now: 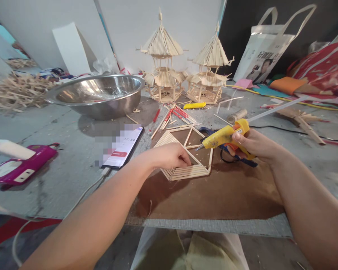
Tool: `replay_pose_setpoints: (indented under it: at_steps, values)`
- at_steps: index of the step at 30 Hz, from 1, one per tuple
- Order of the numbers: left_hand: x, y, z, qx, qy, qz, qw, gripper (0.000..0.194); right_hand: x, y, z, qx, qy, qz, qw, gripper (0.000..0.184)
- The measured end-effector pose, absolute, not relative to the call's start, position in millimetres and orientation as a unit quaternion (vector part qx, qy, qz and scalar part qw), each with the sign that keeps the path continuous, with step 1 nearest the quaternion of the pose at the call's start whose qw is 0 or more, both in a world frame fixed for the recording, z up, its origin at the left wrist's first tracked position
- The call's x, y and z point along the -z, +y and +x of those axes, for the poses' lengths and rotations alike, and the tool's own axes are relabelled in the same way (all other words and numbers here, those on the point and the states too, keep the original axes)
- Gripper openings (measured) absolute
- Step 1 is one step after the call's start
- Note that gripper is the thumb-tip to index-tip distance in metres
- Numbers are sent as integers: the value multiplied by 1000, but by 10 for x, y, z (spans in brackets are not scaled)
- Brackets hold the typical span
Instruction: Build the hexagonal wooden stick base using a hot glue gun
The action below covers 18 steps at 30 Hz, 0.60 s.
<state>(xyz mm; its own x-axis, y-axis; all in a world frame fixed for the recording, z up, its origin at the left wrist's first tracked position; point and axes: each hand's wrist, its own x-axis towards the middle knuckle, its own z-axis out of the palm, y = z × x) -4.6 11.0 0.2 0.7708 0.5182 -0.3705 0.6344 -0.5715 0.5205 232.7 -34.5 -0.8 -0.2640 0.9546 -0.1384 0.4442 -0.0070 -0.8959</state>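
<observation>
**My left forearm (109,198) nearest, stick hexagon (190,172) part-slatted**

At centre, my left hand (174,154) curls over it, grip hidden; my right hand (249,144) grasps the glue gun (222,135). Left and near sections carry slats; far and right look unfilled.

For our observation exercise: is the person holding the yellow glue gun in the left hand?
No, the right hand holds the glue gun, while the left hand is at the stick frame.

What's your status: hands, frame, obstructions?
Right hand gripping yellow glue gun. Left hand at hexagonal stick frame, only partly filled. Loose sticks just beyond.
</observation>
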Motion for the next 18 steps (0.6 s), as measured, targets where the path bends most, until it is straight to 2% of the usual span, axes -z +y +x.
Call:
replay_pose_setpoints:
  at_steps: [18]
  values:
    - [27,114,-40,74,332,879,334,21,49,-318,2341,-476,-646,-526,281,47]
